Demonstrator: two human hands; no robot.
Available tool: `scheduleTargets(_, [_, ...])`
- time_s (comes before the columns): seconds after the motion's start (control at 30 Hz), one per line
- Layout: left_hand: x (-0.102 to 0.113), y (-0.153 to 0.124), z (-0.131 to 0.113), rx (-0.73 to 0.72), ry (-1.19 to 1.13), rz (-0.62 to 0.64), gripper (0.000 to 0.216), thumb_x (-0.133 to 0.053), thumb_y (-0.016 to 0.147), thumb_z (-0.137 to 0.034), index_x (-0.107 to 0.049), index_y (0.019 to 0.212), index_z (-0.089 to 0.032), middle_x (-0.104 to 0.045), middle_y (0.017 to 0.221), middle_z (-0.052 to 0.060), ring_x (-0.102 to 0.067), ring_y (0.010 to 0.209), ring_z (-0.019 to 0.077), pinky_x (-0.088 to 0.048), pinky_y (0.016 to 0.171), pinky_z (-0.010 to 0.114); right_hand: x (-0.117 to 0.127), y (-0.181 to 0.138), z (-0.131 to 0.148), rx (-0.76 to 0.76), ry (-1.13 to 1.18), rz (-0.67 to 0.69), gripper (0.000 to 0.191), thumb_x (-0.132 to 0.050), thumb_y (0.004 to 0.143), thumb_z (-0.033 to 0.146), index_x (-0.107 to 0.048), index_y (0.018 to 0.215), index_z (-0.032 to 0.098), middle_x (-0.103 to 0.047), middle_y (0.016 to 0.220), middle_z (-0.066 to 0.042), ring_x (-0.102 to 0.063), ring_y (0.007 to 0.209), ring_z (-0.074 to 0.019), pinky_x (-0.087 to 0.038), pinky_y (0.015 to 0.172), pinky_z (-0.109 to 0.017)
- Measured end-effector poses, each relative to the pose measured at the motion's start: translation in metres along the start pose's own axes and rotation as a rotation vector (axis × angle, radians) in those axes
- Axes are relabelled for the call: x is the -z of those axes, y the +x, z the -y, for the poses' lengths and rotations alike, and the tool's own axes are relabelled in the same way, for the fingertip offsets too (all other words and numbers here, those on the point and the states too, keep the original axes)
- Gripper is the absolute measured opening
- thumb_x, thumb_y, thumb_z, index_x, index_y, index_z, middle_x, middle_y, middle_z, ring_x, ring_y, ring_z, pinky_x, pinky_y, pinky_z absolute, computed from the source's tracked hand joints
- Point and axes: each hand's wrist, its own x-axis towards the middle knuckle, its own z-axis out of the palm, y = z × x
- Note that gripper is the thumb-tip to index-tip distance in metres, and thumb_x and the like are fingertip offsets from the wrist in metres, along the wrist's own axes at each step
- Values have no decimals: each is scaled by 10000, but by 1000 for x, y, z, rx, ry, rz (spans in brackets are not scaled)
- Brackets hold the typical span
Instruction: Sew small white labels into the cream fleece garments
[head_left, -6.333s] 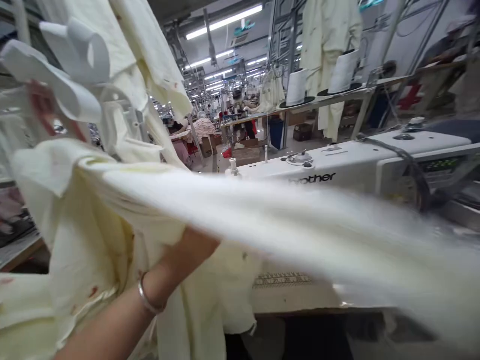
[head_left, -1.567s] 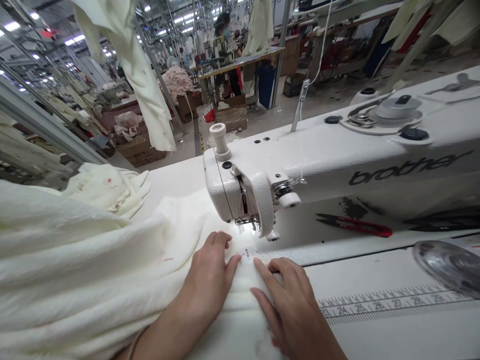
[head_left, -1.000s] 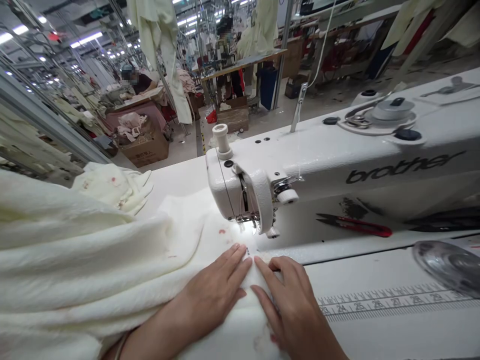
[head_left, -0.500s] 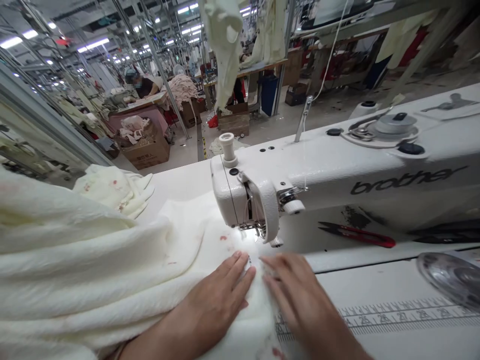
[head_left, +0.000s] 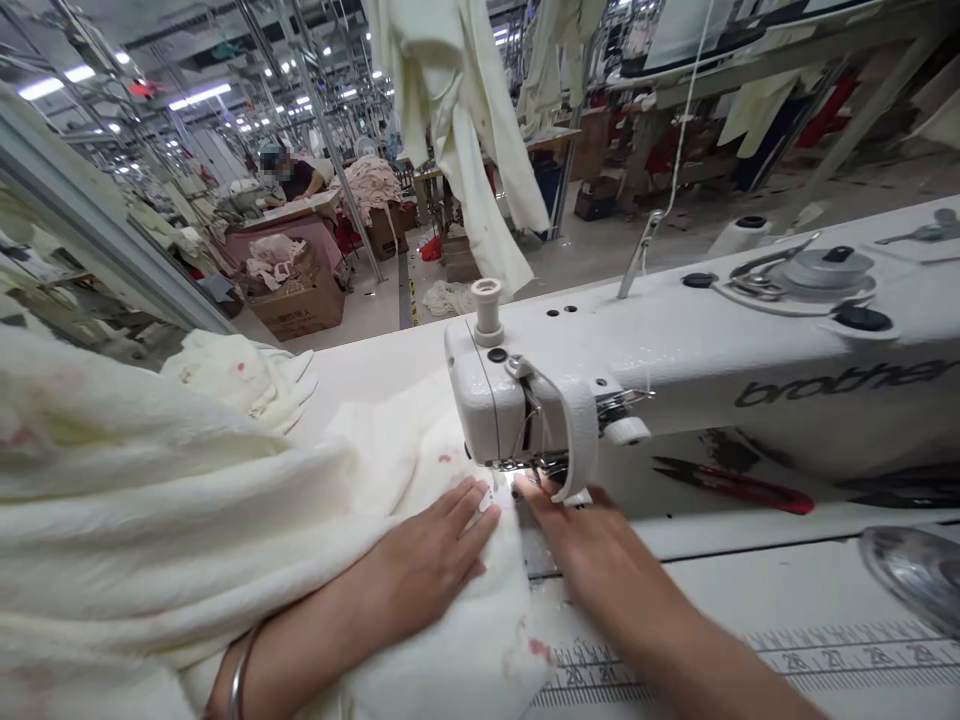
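Head view, box (head_left: 304, 312) of pink cloth (head_left: 276, 256), left hand (head_left: 429, 560) flat on cream fabric (head_left: 262, 520), right hand (head_left: 589, 545), grip unclear

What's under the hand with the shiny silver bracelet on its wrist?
Soft-looking cream cloth with reddish marks lies under the left hand. A small white label with dark marks peeks out beside it. Anything directly beneath the palm is covered.

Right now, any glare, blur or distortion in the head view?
Head view: bright light under the sewing machine washes out nearby cream fabric; head view: ceiling lights blown out; head view: right grip slightly blurred, left grip sharper; head view: wide-angle stretch toward the edges.
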Motion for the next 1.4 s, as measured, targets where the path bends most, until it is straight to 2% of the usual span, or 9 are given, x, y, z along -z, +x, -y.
scheduleTargets(0.1, [-4,-1,-1,20,-17,-17,474,-414,944,-216,-333,1382,-54,-383,1416,246,-351,1338,304,-403,1070,423,-4,-24,20,60,-49,-31,486,-383,780,45,-559,1231,90,-602,1150,-138,-523,1067,-267,-434,884,-388])
scheduleTargets(0.2, [-5,-1,1,32,-50,-18,468,-408,946,-214,-335,1387,-77,-390,1421,224,-337,1349,287,-397,1079,416,-10,-28,27,12,-72,-19,521,-484,728,74,-547,1245,84,-575,1174,-156,-503,1062,-290,-412,903,-406])
scheduleTargets(0.47, [-7,1,6,35,-62,-67,419,-399,946,-213,-389,1348,-95,-409,1412,202,-364,1338,283,-408,1077,427,-11,-19,27,-21,-45,-43,509,-478,718,73,-565,1219,102,-576,1164,-136,-481,1063,-281,-385,913,-404])
scheduleTargets(0.73, [-5,5,9,18,-73,-87,383,-400,938,-200,-431,1298,-72,-476,1335,216,-447,1273,314,-473,1011,458,-14,-24,25,-27,-4,-65,568,-552,667,182,-544,1227,87,-568,1146,-155,-486,1059,-293,-408,887,-406])
scheduleTargets(0.83, [-3,6,11,16,-84,-81,361,-403,940,-215,-445,1275,-85,-501,1303,201,-456,1265,308,-474,1008,451,-13,-24,24,-35,-9,-70,549,-527,677,147,-541,1224,104,-562,1158,-152,-494,1038,-283,-422,871,-398])
scheduleTargets(1.0, [2,13,15,47,-85,-77,315,-377,955,-236,-468,1230,-115,-542,1235,164,-488,1231,278,-468,1009,447,-13,-22,24,-61,-13,-71,698,-514,572,58,-481,1264,142,-545,1191,-117,-461,1117,-281,-437,901,-389])
scheduleTargets(1.07, [3,14,17,71,-70,-66,305,-368,960,-247,-479,1212,-115,-550,1218,161,-505,1210,276,-479,992,453,-15,-24,24,-74,-23,-70,692,-491,591,22,-474,1270,155,-529,1217,-111,-448,1152,-276,-449,908,-385])
scheduleTargets(1.2, [1,15,19,85,-35,-63,331,-365,964,-259,-457,1238,-97,-542,1233,172,-509,1203,277,-493,975,441,-18,-31,27,-104,-29,-59,616,-401,719,-22,-453,1306,158,-503,1253,-122,-437,1191,-279,-464,922,-419])
scheduleTargets(1.4, [0,12,16,85,-26,-109,370,-384,956,-244,-399,1296,-102,-531,1257,170,-503,1218,262,-491,984,427,-9,-39,40,24,-95,-143,540,-299,821,-49,-440,1321,99,-475,1344,-126,-412,1261,-226,-448,964,-389])
